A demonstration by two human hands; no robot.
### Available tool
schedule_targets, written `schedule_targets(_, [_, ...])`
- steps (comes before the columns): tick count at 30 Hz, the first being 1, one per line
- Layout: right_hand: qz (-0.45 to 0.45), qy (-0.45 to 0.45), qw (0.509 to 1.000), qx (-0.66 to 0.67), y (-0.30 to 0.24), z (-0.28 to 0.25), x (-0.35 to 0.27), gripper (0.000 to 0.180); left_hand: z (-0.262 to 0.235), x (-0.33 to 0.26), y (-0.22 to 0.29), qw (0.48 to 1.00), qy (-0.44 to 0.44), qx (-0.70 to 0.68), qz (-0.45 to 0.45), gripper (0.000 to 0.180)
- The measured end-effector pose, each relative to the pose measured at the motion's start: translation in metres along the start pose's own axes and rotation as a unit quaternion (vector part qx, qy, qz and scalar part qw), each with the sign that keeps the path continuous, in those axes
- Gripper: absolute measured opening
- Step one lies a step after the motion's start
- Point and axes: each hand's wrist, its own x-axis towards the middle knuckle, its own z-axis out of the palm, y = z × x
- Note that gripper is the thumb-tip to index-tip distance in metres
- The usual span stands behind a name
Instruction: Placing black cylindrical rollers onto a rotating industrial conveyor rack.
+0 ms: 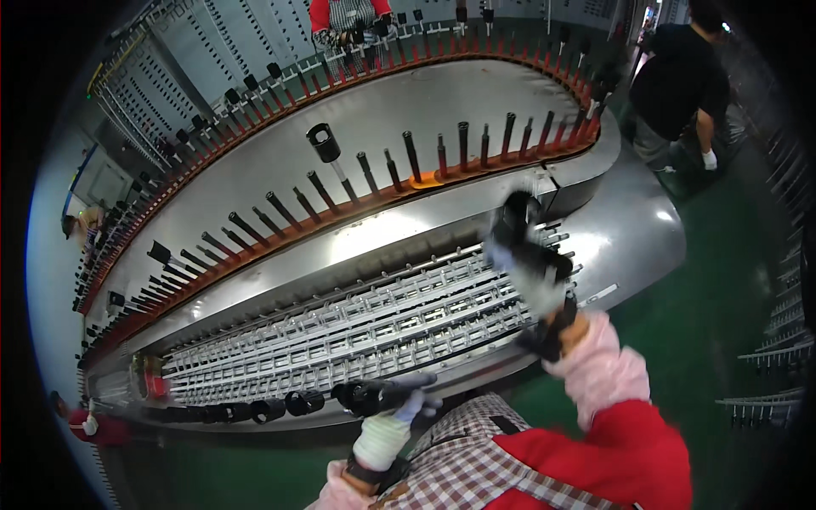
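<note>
My left hand (408,410), in a pale glove, is at the near edge of the machine, its fingers around a black cylindrical part (359,397). To the left of that part, several similar black ring-shaped parts (268,411) lie in a row along the edge. My right hand (537,276), also gloved and smeared by motion, is raised over the right end of the silver slatted racks (357,327). A black cup-shaped part (516,214) is in its grip. Beyond, a black cup (324,143) sits on one upright rod of the looped conveyor (374,200).
Upright rods with dark sleeves (463,144) line the conveyor around a metal table (255,161). A co-worker in a checked apron (350,17) is at the far side. Another person in dark clothes (680,81) stands at right on the green floor (714,280). Racks with hanging rods (769,353) are far right.
</note>
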Motion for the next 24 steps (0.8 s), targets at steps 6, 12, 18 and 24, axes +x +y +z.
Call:
schedule_targets(6, [0.184, 0.139, 0.927, 0.295, -0.01, 0.069, -0.152, 0.016, -0.014, 0.029, -0.09, 0.994, 0.065, 0.046, 0.072, 0.028])
schedule_targets(12, [0.317, 0.189, 0.879, 0.303, 0.044, 0.08, -0.174, 0.021, -0.022, 0.03, -0.114, 0.99, 0.107, 0.03, 0.085, 0.017])
schedule_targets(18, [0.063, 0.161, 0.97, -0.169, -0.022, 0.064, -0.183, 0.025, -0.028, 0.02, -0.104, 0.99, 0.107, 0.086, 0.029, 0.015])
schedule_targets(24, [0.24, 0.082, 0.925, -0.284, -0.024, 0.045, -0.177, 0.023, -0.039, 0.002, -0.105, 0.975, 0.127, 0.18, 0.032, 0.014])
